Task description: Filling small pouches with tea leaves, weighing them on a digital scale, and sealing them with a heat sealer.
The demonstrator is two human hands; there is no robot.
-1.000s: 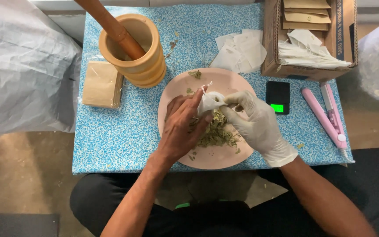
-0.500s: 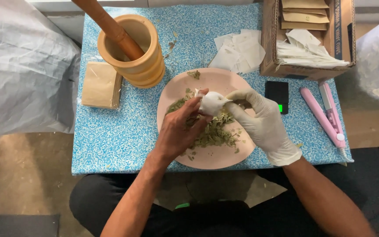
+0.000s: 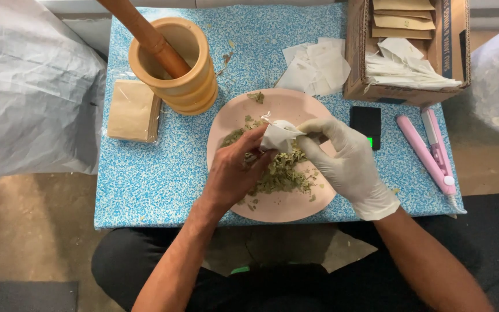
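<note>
A small white paper pouch is held over the round pink plate, above a pile of dry green crushed leaves. The bare left hand pinches one side of the pouch, and the right hand, in a white glove, pinches the other side. Left of the plate stands a tan wooden mortar with a brown pestle. Right of the plate lie a small black scale and a pink sealing clamp.

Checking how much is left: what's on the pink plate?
Crushed dried green leaves lie piled on the pink plate. Both hands and the white pouch cover part of the pile.
</note>
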